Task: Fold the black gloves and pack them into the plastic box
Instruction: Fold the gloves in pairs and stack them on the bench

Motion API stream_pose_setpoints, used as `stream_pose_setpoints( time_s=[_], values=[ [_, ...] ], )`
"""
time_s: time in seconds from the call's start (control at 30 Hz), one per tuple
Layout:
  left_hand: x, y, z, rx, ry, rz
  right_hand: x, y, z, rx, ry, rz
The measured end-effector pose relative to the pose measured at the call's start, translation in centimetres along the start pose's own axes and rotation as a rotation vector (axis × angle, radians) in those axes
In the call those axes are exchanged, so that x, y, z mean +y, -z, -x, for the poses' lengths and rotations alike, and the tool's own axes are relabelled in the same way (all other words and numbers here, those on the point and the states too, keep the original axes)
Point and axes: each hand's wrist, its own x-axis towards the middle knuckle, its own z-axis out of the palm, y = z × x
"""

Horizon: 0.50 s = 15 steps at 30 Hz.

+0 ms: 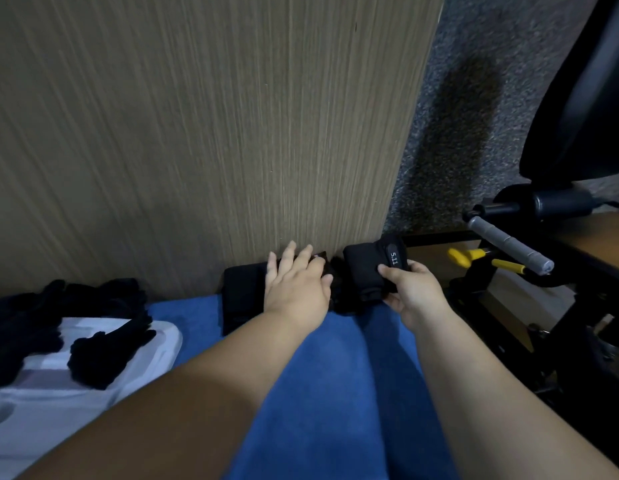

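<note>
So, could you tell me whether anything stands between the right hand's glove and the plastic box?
Yes: the left hand and forearm lie between the folded glove and the plastic box, and loose gloves sprawl across it.

The left hand covers much of the flat glove, the right hand tucks its fingers out of sight behind the rolled glove, the plastic box runs off the left and bottom edges, and the heap of black gloves across it is too dark to count.
</note>
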Motion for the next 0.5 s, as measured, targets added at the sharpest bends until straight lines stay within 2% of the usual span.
stream_pose_setpoints(
  time_s=[0.1, 0.2, 0.37, 0.4, 0.5],
  values=[
    [-1.1, -0.6, -0.6, -0.151, 0.028, -0.132, 0.4, -0.3, -0.9, -0.022, -0.024, 0.036],
    [-2.0, -1.4, -0.5, -0.27, 0.053, -0.148, 0.8, -0.8, -1.6, -0.049, -0.045, 0.07],
    [-3.1, -2.2, -0.2, -0.274, 0.055, -0.111, 1.9, -1.7, -2.8, -0.034, -0.046, 0.155],
    [-3.2, -2.3, -0.2, -0.268, 0.053, -0.104, 2.3, -1.7, -3.2, 0.011, -0.024, 0.229],
    [-3.4, -2.5, -0.2, -0.259, 0.046, -0.094, 2.8, -1.7, -3.6, 0.165, 0.115, 0.649]
  ],
)
